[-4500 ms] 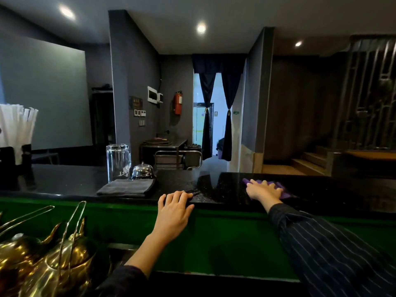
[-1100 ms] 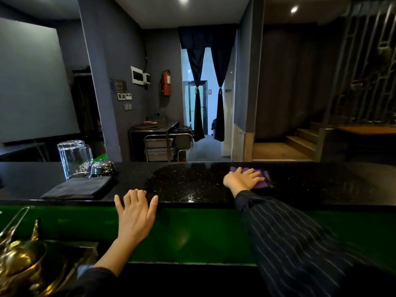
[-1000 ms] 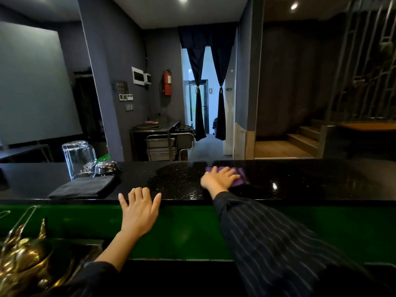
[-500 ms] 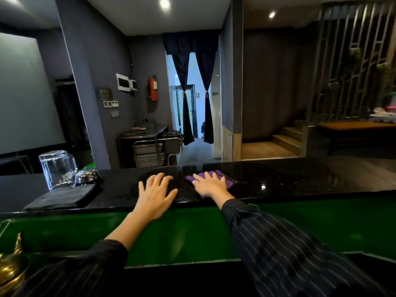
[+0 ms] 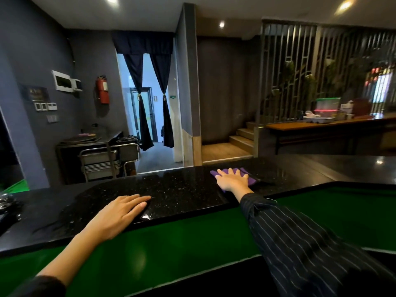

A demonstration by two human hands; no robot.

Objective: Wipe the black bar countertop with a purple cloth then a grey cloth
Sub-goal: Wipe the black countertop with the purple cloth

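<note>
The black speckled bar countertop (image 5: 182, 189) runs across the view above a green front panel. My right hand (image 5: 232, 180) lies flat with spread fingers on the purple cloth (image 5: 250, 179), pressing it onto the counter at the right of centre. My left hand (image 5: 120, 213) rests flat on the counter near its front edge, fingers straight and pointing right, holding nothing. The grey cloth is out of view past the left edge.
A metal bell (image 5: 6, 203) shows partly at the far left on the counter. The green panel (image 5: 192, 243) drops below the counter's front edge. Beyond are a steel trolley (image 5: 100, 161), a doorway with dark curtains, steps and a wooden table with containers (image 5: 325, 116).
My right hand has slid the purple cloth to the right along the counter. The view has turned right, so the glass and grey cloth have left the frame. My left hand stays flat.
</note>
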